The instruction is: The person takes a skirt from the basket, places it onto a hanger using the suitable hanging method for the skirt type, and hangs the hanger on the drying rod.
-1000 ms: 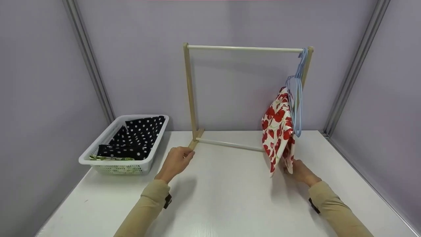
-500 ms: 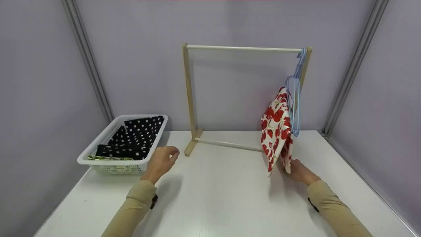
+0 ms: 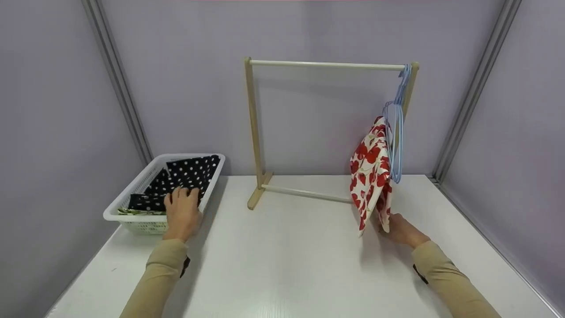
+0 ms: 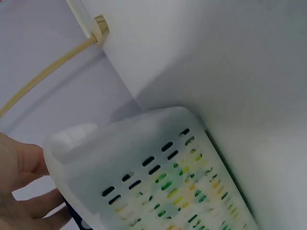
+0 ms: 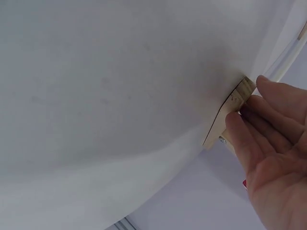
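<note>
My left hand (image 3: 182, 216) reaches over the front rim of a white plastic basket (image 3: 112, 212), its fingers spread at a black cloth with white dots (image 3: 194, 172). In the left wrist view the fingertips pass behind the basket's wall, so their contact with the cloth is hidden. Low at the right, my right hand (image 5: 273, 139) holds the front end of the wooden foot (image 5: 230, 108) of a small clothes rack (image 3: 252, 123). A white cloth with red print (image 3: 371, 168) hangs on the rack and partly hides this hand in the head view.
Several light blue hangers (image 3: 399, 141) hang bunched at the rack's right end. A green-patterned cloth (image 3: 141, 212) lies under the dotted one. The white table (image 3: 282, 265) is bordered by grey walls at the back and right.
My left hand has gone from the rack's left foot leftward to the basket, and its fingers have spread over the dotted cloth. My right hand stays where it was.
</note>
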Demonstrator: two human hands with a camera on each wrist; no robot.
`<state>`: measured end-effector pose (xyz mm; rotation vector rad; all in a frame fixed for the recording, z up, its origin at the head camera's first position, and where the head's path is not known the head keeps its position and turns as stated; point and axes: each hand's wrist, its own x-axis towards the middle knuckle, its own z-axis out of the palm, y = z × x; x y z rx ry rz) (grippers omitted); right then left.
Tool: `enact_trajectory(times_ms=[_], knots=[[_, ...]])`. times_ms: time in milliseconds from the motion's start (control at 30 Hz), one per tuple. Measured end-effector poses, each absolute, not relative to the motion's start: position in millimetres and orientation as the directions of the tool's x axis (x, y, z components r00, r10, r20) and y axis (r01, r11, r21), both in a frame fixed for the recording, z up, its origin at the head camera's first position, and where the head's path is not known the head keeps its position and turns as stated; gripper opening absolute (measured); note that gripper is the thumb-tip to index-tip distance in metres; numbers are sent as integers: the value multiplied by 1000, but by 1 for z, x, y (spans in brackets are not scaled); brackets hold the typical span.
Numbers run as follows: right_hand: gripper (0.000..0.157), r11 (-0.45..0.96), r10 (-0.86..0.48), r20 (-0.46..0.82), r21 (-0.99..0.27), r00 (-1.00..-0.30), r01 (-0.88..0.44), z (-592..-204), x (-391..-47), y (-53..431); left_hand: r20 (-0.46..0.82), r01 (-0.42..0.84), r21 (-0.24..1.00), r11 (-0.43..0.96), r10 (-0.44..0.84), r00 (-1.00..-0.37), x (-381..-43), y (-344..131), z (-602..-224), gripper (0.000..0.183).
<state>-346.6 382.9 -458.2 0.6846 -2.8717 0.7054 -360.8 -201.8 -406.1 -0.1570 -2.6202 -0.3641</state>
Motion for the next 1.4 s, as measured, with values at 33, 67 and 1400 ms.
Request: enact_trajectory(times_ms=[33, 67, 1400], knots=[[40, 790, -398, 203, -421, -895, -447, -458, -347, 383, 445, 147, 231, 962, 30, -895, -361, -205, -404, 51], [40, 789, -395, 201, -426, -896, -443, -458, -346, 383, 413, 121, 233, 965, 14, -910, -361, -208, -402, 52], [61, 790, -343, 148, -489, -928, -370, -456, -342, 384, 507, -103, 163, 981, -173, -844, -376, -232, -392, 39]])
